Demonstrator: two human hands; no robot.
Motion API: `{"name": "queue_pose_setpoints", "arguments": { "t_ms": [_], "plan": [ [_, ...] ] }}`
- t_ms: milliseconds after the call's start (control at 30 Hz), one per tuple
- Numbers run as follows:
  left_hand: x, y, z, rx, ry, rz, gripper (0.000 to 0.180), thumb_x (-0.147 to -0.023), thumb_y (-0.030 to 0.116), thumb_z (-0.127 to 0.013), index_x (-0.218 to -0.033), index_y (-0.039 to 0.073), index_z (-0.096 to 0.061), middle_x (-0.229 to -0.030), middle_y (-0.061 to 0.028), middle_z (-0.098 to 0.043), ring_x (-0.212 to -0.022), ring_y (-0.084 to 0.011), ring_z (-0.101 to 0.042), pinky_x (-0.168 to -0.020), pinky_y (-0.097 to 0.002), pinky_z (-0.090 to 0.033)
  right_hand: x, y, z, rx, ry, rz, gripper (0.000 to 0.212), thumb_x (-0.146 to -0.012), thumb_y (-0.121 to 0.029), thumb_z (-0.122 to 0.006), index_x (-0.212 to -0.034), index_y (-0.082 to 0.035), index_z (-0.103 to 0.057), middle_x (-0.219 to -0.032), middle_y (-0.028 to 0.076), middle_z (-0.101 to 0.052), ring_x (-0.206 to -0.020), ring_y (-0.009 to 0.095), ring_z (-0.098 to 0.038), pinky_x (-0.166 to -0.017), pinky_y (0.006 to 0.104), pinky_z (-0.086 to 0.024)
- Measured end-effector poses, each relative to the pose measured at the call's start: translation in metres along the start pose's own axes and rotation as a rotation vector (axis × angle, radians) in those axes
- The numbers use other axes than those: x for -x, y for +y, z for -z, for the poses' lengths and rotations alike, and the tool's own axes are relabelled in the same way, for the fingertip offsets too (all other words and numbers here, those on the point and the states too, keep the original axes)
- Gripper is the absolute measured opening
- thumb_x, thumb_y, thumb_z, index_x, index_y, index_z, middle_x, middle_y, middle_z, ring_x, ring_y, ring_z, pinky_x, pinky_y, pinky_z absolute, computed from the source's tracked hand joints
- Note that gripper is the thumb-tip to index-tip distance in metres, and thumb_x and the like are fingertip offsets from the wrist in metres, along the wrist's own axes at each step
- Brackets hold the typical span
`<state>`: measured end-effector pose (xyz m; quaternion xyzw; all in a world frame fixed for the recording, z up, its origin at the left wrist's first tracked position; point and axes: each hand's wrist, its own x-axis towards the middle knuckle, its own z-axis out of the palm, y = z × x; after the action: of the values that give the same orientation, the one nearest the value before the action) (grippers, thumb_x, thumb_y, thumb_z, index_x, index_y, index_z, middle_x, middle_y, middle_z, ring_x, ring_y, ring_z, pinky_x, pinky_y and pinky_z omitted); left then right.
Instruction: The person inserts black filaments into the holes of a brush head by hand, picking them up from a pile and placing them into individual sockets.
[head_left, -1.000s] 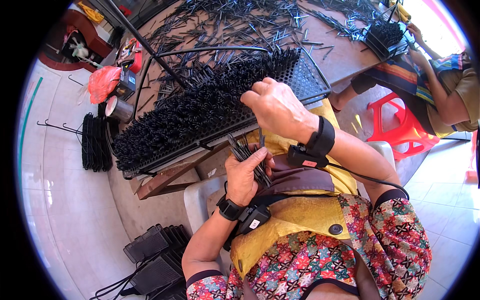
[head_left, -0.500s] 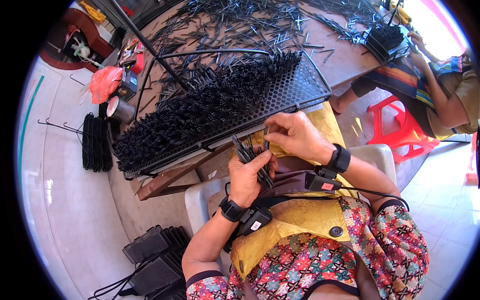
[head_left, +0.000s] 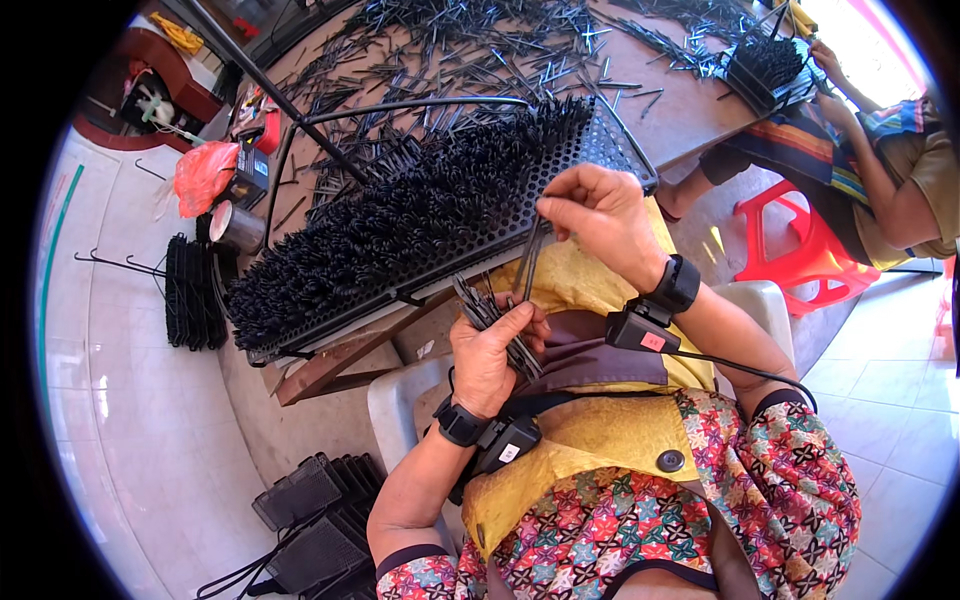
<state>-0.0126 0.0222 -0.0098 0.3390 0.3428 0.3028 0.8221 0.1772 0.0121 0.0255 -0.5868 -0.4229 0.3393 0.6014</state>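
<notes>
The left hand (head_left: 490,350) has its grip wrapped round a bundle of dark strips (head_left: 478,305), thumb laid across, ends poking out past the fingers. The right hand (head_left: 600,220) is up and to the right, grip narrow, thumb and finger pinched on the top end of a thin dark strip (head_left: 528,262) (could be two, or one doubled over, can't tell). Its lower end comes down to the left fingertips, so it's basically strung between the hands. All this is just in front of a perforated black tray (head_left: 605,145), mostly packed with black tufts (head_left: 400,205), with bare holes showing toward the right. Tray's on the bench (head_left: 690,120), loose strips (head_left: 475,40) scattered behind it.

Tips, imo: left thumb firm enough that the bundle doesn't fan out, but fingertips easy on that one strip so it can slide without dragging its neighbours. Pinching near the tip looks right. I'd pull in line with the strip rather than sideways, since thin stuff like this probably kinks or springs. Holding the bundle clear of the tray's edge seems smart too, less to snag.
</notes>
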Motion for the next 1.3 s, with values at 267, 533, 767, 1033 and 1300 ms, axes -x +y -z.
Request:
{"name": "queue_pose_setpoints", "arguments": {
  "t_ms": [267, 533, 767, 1033, 1300],
  "plan": [
    [0.0, -0.001, 0.002, 0.008, 0.033, 0.025, 0.017, -0.083, 0.004, -0.062, -0.096, -0.001, -0.052, -0.079, -0.0136, -0.062, -0.065, -0.021, -0.063, -0.051, -0.0279, -0.051, -0.01, -0.002, -0.006, 0.357, 0.285, 0.668, 0.012, -0.074, -0.003, -0.068, -0.081, -0.001, -0.059, -0.069, 0.01, -0.06, -0.058, 0.021, -0.06, -0.053, 0.0283, -0.046],
    [0.0, -0.003, 0.003, 0.017, 0.031, 0.024, 0.017, -0.083, 0.004, -0.062, -0.096, 0.0, -0.051, -0.079, -0.0147, -0.062, -0.065, -0.022, -0.063, -0.051, -0.0285, -0.051, -0.015, -0.002, -0.012, 0.511, 0.192, 1.025, 0.019, -0.071, 0.005, -0.067, -0.087, 0.001, -0.057, -0.08, 0.013, -0.061, -0.064, 0.026, -0.058, -0.055, 0.0307, -0.046],
    [-0.001, -0.003, 0.004, 0.028, 0.025, 0.023, 0.016, -0.083, 0.004, -0.061, -0.095, 0.0, -0.051, -0.079, -0.015, -0.063, -0.064, -0.0221, -0.063, -0.051, -0.0289, -0.051, -0.017, 0.002, -0.012, 0.586, 0.061, 1.065, 0.023, -0.069, 0.005, -0.066, -0.089, 0.002, -0.056, -0.082, 0.013, -0.059, -0.067, 0.028, -0.057, -0.055, 0.0339, -0.046],
    [-0.002, -0.004, 0.004, -0.003, 0.021, 0.031, 0.014, -0.084, 0.004, -0.06, -0.094, 0.0, -0.052, -0.079, -0.0142, -0.063, -0.063, -0.0212, -0.063, -0.051, -0.0283, -0.051, -0.019, -0.011, -0.016, 1.043, -0.16, 0.91, 0.017, -0.064, -0.007, -0.059, -0.08, -0.002, -0.053, -0.072, 0.01, -0.052, -0.068, 0.027, -0.054, -0.058, 0.0355, -0.047],
    [-0.001, -0.001, 0.003, -0.038, -0.012, 0.065, 0.015, -0.084, 0.004, -0.06, -0.095, 0.001, -0.052, -0.078, -0.0142, -0.062, -0.065, -0.022, -0.062, -0.051, -0.0295, -0.051, -0.026, -0.02, -0.018, 0.993, -0.402, 0.958, 0.016, -0.059, -0.006, -0.058, -0.07, -0.002, -0.048, -0.069, 0.011, -0.049, -0.068, 0.03, -0.053, -0.059, 0.038, -0.047]
  ]
}}
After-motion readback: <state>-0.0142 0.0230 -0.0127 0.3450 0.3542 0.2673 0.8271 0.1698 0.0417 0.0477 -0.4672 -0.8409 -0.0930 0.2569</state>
